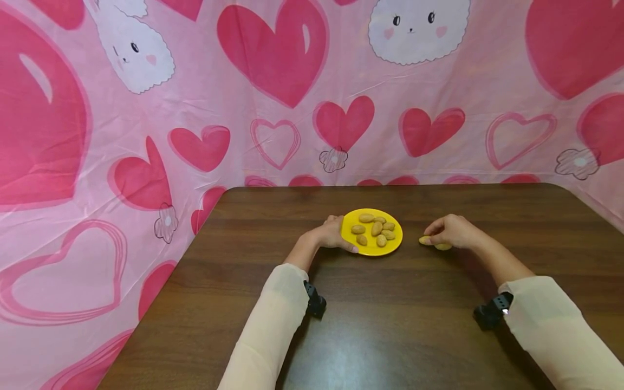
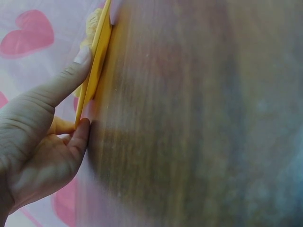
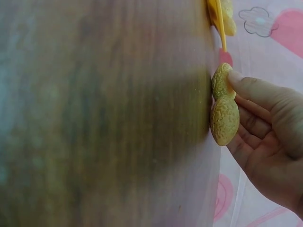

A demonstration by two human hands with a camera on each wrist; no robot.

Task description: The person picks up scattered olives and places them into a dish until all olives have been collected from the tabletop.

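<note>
A round yellow plate (image 1: 346, 234) carries several tan, oval nut-like pieces (image 1: 377, 228). My left hand (image 1: 332, 234) holds the plate's left edge; in the left wrist view its thumb lies against the rim and the other fingers are partly behind it. To the right of the plate, my right hand (image 1: 455, 232) pinches a wrinkled oval nut-like piece (image 3: 221, 84) at the table surface. A second such piece (image 3: 224, 120) sits right beside it, below the hand; whether any finger touches that one I cannot tell.
Everything stands on a brown wood-grain table (image 1: 380, 325). A pink cloth (image 1: 292, 141) with hearts and rabbit faces hangs behind and to the left. Black wrist cameras (image 1: 316, 301) sit at both cream sleeves (image 1: 273, 319).
</note>
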